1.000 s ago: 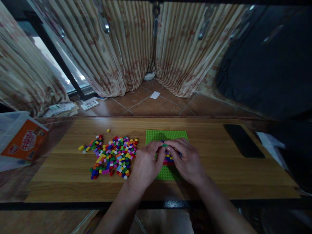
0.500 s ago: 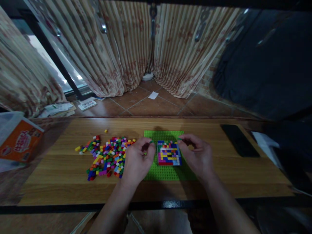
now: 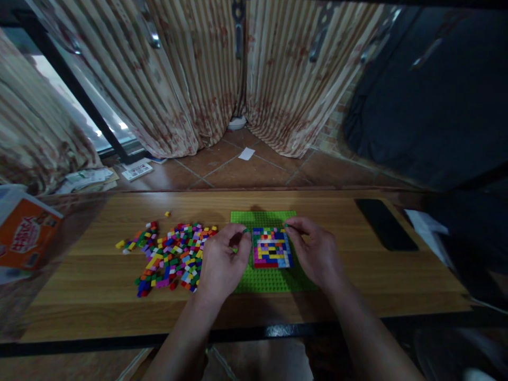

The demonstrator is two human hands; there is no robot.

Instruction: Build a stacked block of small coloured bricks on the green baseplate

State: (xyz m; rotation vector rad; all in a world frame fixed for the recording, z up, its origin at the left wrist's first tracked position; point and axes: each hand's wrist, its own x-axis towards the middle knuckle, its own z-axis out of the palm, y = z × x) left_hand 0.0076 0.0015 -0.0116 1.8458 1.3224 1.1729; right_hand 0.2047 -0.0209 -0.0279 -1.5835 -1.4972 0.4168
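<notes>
A green studded baseplate [image 3: 262,281] lies on the wooden table [image 3: 357,275]. A square patch of many-coloured small bricks [image 3: 272,247] is built on it. My left hand [image 3: 222,262] rests at the patch's left edge, thumb and finger pinched on a small green brick [image 3: 246,230]. My right hand [image 3: 317,254] sits at the patch's right edge, its fingertips pinching a small green brick [image 3: 286,226] by the top right corner. A pile of loose coloured bricks [image 3: 170,256] lies just left of my left hand.
A black phone [image 3: 384,223] lies at the table's right. An orange box [image 3: 24,235] in a clear bin sits at the far left. One yellow brick [image 3: 167,214] lies apart behind the pile. Curtains, a tiled floor and papers are beyond the table.
My hands were together over the brick patch a second ago; they have moved apart to its two sides, uncovering it. The view has drifted slightly to the right.
</notes>
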